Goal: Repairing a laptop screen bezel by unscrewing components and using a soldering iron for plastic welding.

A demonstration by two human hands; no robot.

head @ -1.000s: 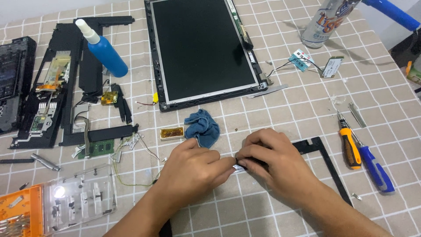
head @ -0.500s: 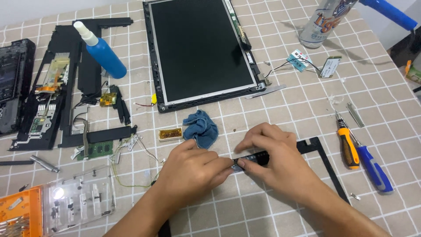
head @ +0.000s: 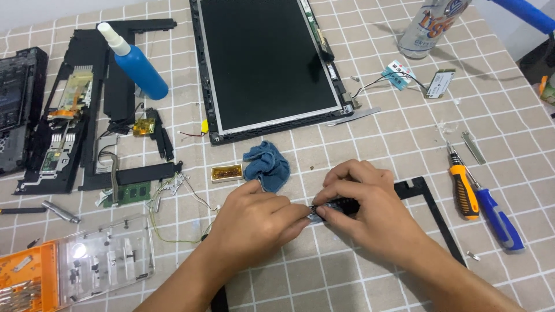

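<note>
Both hands meet just in front of the blue cloth, low on the checked table. The left hand pinches the near end of a thin black frame, its grip clenched on a small pale tab there. The right hand is clamped over the frame's top bar, fingers curled across it. The rest of the frame runs out to the right and down, away from the cloth.

A judgement on risk: the frame looks slim and brittle, and with both hands squeezing one short stretch, a twist or hard pull could snap it or tear the tab. A sudden slip could also send a hand into the cloth or into the bare screen panel lying just beyond the cloth. The two screwdrivers lie well right of the cloth, near the frame's far side, where a sliding frame could knock them.

As for containers, a clear plastic box sits far left of the cloth with small metal bits in its slots, joined to an orange tray of tool bits. A small tin touching the cloth's left side holds something amber. A blue squeeze bottle lies up left; its contents cannot be seen. A can stands up right, its fill unknown.
</note>
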